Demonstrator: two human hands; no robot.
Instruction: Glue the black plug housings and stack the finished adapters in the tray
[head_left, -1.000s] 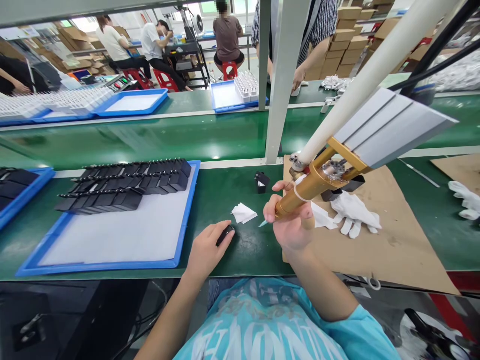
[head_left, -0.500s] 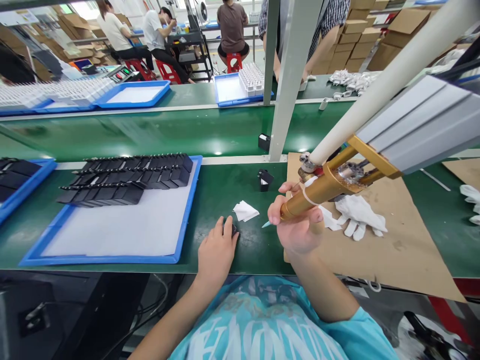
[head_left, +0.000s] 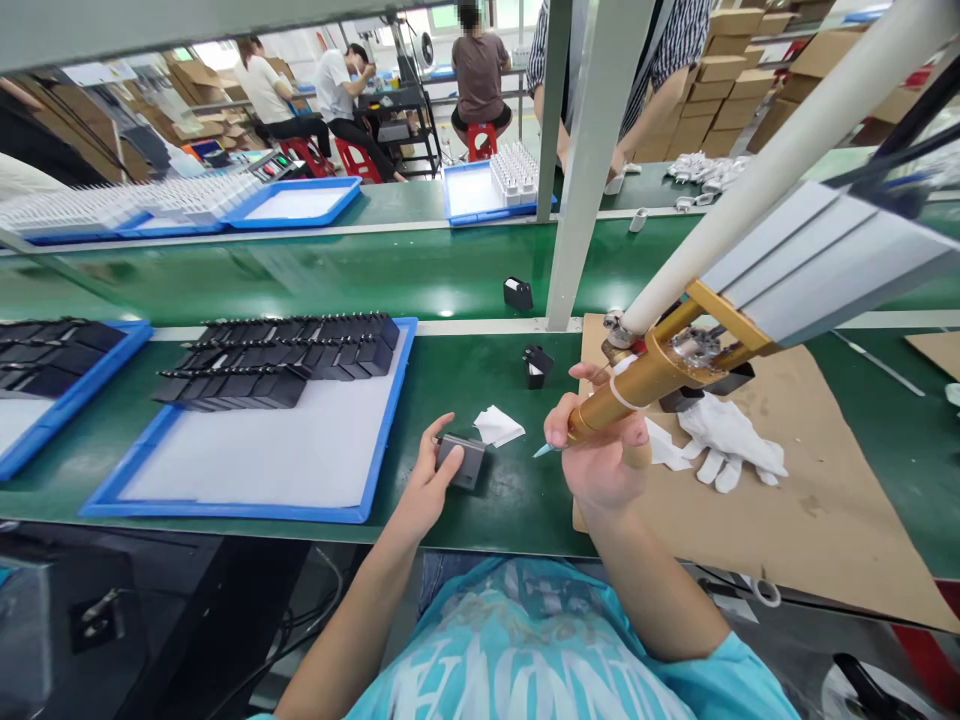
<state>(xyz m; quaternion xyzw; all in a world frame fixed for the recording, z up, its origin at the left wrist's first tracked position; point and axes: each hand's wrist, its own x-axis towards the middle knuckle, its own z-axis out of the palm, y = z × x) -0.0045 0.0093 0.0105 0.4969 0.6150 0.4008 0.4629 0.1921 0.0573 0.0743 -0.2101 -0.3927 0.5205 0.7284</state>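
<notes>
My left hand (head_left: 421,492) holds a small dark grey plastic box (head_left: 465,463) low over the bench, thumb on its near face and index finger along its far edge. My right hand (head_left: 602,462) is wrapped round a gold-coloured glue dispensing gun (head_left: 611,403), whose pale blue nozzle (head_left: 543,450) points left toward the box without touching it. Between the hands and slightly beyond lies a folded white cloth (head_left: 498,427). A small black box with a raised flap (head_left: 535,369) stands past the cloth, and another black box (head_left: 517,293) sits farther back.
Left is a blue tray (head_left: 365,492) with rows of black boxes (head_left: 300,345); another blue tray (head_left: 30,455) is beyond. On the right, white gloves (head_left: 731,440) lie on brown cardboard (head_left: 810,510). A metal post (head_left: 574,200) rises ahead. Co-workers are across the bench.
The dark box, mostly covered by my left hand before, now shows clearly, with its broad face turned up and my thumb across it. The dispensing gun stays in my right hand. The view has shifted slightly.
</notes>
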